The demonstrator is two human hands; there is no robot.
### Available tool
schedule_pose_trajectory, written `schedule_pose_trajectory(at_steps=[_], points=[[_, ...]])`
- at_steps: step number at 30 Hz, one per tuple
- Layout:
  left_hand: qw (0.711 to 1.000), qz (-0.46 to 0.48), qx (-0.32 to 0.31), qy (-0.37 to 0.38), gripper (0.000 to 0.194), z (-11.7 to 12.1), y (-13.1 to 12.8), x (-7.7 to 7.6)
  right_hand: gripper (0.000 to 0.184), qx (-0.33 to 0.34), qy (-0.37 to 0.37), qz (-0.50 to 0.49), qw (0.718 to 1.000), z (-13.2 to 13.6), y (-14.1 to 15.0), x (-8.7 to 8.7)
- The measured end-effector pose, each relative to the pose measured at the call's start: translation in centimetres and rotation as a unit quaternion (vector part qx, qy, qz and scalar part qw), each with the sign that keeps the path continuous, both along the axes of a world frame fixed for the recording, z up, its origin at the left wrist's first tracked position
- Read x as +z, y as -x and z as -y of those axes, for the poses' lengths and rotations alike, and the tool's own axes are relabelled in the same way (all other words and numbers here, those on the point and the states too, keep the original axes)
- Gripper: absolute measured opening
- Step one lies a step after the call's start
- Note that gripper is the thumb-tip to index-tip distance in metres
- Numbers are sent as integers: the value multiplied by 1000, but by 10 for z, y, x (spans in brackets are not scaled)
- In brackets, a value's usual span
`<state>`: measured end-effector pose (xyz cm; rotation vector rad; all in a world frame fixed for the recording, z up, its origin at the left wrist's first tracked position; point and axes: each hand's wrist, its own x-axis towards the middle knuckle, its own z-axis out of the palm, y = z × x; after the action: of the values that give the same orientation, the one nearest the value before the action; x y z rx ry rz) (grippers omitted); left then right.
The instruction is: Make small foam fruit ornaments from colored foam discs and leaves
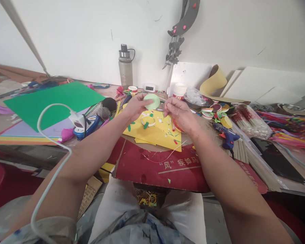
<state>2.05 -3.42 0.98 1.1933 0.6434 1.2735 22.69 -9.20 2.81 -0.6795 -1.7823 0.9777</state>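
A round light green paper disc (152, 101) is pinched in my left hand (138, 105), above the table. My right hand (177, 112) is closed just to the right of the disc, fingertips together; something small and reddish shows at the fingertips, too small to name. Under both hands lies yellow paper (165, 134) strewn with green, red and white snippets. A ring with green tabs (148, 120) rests on that paper, below the disc.
A grey water bottle (125, 69) stands at the back. Green card (56, 101) and a corded blue power socket (90, 127) are on the left. At right lie a blue glue gun (228, 138), a black phone (277, 159) and bagged red-white sticks (251, 120).
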Motion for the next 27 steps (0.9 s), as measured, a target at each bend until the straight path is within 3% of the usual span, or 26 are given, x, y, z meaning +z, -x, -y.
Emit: schedule_pose_trajectory(at_steps=[3, 5, 7, 9, 10, 12, 15, 22, 25, 27], points=[[998, -7, 62, 30, 31, -3, 2, -1, 55, 117, 2, 164, 979, 13, 4, 8], [997, -18, 59, 36, 31, -2, 1, -2, 56, 123, -9, 231, 965, 13, 6, 5], [998, -27, 46, 23, 32, 1, -2, -2, 46, 28, -50, 226, 972, 6, 8, -3], [999, -37, 34, 4, 32, 6, -5, -2, 33, -127, -102, 180, 970, -2, 8, -13], [999, -41, 28, -4, 32, 9, -7, -2, 34, -198, -123, 159, 959, -6, 8, -18], [998, -54, 11, -10, 31, 14, -12, -1, 57, -282, -151, 149, 936, -10, 7, -25], [997, -74, -17, -14, 30, 21, -18, -2, 75, -281, -174, 197, 923, -11, 9, -31], [992, -121, -21, -40, 34, 25, -19, 1, 67, -273, -214, 244, 906, -10, 12, -35], [974, -195, 86, -80, 36, 14, -7, 2, 66, -296, -193, 250, 901, -14, 10, -37], [928, -312, 170, -108, 33, 3, 3, -2, 63, -306, -151, 265, 902, -17, 9, -38]])
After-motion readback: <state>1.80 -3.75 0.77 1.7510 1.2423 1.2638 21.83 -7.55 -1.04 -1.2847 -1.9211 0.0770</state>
